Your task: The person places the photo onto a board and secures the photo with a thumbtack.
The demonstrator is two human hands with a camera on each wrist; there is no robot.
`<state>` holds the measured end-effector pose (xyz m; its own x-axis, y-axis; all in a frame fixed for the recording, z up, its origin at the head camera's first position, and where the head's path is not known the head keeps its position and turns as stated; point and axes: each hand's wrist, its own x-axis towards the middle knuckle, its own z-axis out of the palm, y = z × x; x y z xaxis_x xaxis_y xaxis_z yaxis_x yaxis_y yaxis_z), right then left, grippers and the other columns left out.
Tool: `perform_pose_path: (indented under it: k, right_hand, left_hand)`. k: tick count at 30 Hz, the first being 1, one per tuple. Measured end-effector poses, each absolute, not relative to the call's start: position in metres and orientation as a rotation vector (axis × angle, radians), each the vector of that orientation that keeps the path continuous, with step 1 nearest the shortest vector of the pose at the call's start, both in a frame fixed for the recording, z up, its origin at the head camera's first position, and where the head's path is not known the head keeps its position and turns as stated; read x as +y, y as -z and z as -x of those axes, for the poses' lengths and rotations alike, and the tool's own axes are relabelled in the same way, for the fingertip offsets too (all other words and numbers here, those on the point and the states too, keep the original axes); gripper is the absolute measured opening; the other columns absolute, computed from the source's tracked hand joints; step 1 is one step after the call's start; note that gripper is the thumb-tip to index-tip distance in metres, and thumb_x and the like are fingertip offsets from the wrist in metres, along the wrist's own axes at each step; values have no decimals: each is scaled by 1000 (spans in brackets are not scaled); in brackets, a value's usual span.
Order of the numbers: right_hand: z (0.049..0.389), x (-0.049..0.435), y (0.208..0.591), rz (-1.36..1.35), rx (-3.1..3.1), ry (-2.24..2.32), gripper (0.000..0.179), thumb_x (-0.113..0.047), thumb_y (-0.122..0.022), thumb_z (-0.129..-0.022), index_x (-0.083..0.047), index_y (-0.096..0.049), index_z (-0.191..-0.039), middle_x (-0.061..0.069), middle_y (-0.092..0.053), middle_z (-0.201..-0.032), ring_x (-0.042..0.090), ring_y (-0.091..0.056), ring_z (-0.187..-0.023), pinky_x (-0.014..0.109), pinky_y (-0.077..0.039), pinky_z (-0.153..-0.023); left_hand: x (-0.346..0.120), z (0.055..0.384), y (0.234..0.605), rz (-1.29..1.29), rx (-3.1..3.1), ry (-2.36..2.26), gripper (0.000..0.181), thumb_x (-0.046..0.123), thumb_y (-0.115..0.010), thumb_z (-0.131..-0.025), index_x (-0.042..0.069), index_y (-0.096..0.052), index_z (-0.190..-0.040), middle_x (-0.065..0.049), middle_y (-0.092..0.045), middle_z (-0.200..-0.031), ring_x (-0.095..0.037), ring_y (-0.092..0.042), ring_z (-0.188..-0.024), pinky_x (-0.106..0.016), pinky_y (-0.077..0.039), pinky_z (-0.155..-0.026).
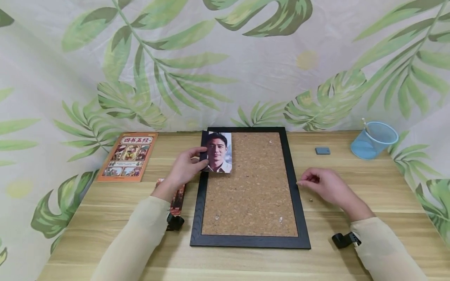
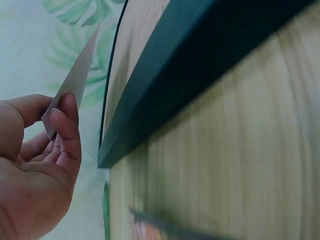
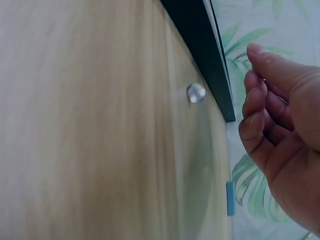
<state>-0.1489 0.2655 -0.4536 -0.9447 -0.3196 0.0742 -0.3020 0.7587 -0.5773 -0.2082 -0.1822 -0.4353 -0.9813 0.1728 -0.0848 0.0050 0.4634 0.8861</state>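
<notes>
My left hand (image 1: 186,166) grips a photo (image 1: 225,156) of a person by its dark left edge, thumb in front. The photo hangs over the upper left corner of a black-framed cork board (image 1: 251,195); in the left wrist view only its pale back (image 2: 75,80) shows. Just beyond the board's right edge, my right hand (image 1: 325,185) has thumb and forefinger pinched together on what looks like a thumbtack, almost wholly hidden by the fingertips. Below that hand a metal thumbtack (image 3: 196,93) lies on the table, close to the frame.
Under my left forearm lies another picture (image 1: 178,201), partly covered. An orange booklet (image 1: 128,158) sits at the far left. Toward the back right are a blue-grey eraser (image 1: 322,150) and a tilted-looking blue mesh cup (image 1: 369,142) with a stick in it. A leaf-patterned cloth (image 1: 260,70) hangs behind the table.
</notes>
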Motion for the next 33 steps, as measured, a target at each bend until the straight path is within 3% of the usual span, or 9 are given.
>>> perform_pose_path:
  k: [4, 9, 13, 21, 28, 33]
  right_hand:
    - [152, 259, 453, 548, 2910, 972, 11, -22, -81, -98, -18, -76, -89, -7, -67, -79, 5, -52, -70, 24, -46, -64]
    - [154, 251, 451, 558, 2892, 988, 7, -21, -79, -101, -17, -78, -95, -7, -69, -81, 5, -54, -72, 24, -47, -65]
    - [156, 247, 450, 592, 2852, 1006, 5, -18, -75, -103, -14, -79, -103, -7, -72, -86, 4, -58, -77, 25, -50, -69]
    - [160, 241, 451, 642, 2816, 990, 12, -11, -67, -107, -8, -78, -109, -4, -75, -91, 4, -62, -79, 26, -53, -69]
    - [167, 229, 449, 683, 2788, 999, 14, -12, -64, -109, -8, -78, -111, -2, -75, -92, 5, -62, -79, 27, -54, -71]
    - [176, 221, 445, 689, 2740, 1059, 10, -8, -67, -107, -6, -76, -110, 2, -75, -90, 8, -65, -76, 27, -55, -70]
  left_hand:
    - [-165, 212, 435, -160, 2514, -1542, 50, 6, -69, -103, 1, -59, -152, -23, -56, -133, -14, -60, -83, -28, -57, -70]
    - [-148, 218, 436, -178, 2522, -1497, 51, 11, -70, -104, 4, -59, -153, -23, -57, -143, -27, -61, -115, -30, -56, -83]
    - [-137, 223, 437, -194, 2524, -1452, 52, 12, -70, -104, 5, -57, -154, -22, -59, -144, -32, -61, -127, -32, -53, -89]
    - [-117, 232, 442, -256, 2540, -1373, 52, 13, -70, -104, 5, -58, -154, -22, -59, -141, -30, -61, -118, -37, -53, -92]
    - [-103, 240, 446, -303, 2577, -1271, 55, 14, -69, -104, 0, -54, -155, -26, -58, -146, -33, -60, -126, -48, -50, -109]
    - [-96, 244, 449, -319, 2603, -1226, 53, 13, -68, -104, -2, -55, -154, -23, -61, -132, -26, -58, -107, -38, -50, -93]
